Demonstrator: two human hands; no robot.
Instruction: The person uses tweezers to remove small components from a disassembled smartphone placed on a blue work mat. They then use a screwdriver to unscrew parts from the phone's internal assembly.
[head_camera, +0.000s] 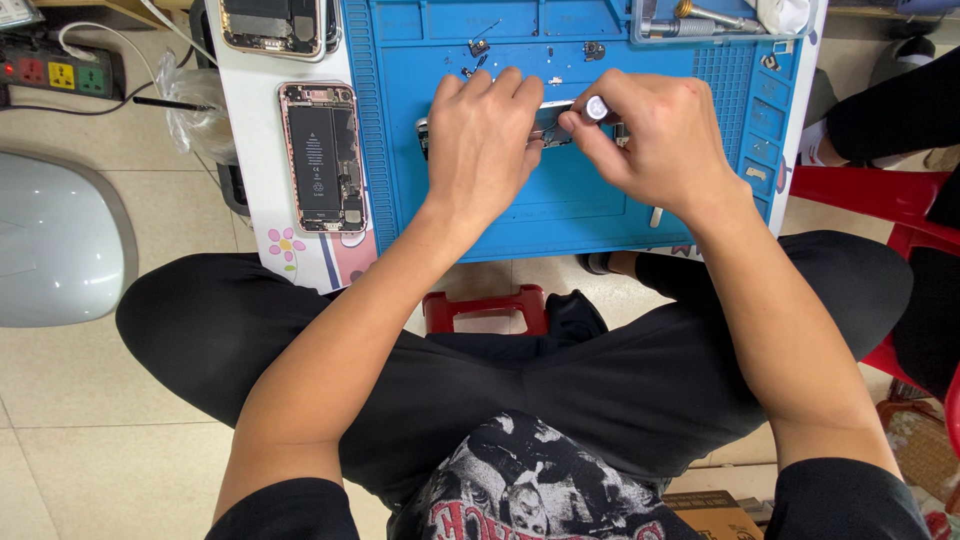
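Phone part (553, 122) on the blue mat (560, 205) was pinned by the left hand (480, 140); the screwdriver (596, 108), pinched in the right hand (655, 140), was best kept upright.

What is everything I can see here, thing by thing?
Work mat: one, blue, on the low table.
Opened phone: one, pinkish rim, dark insides, left of the mat.
Second opened phone: one, partly cut off at the top edge.
Small device: one, mostly hidden under the hands on the mat.
Loose small parts: a few, dark, on the upper mat.
Clear tray: one, holding metal tools, top right.
Power strip: one, dark with coloured sockets, on the floor at left.
Stool: one, red, between the legs.
Left hand: pressing on the small device.
Right hand: gripping a tool with a round white end.
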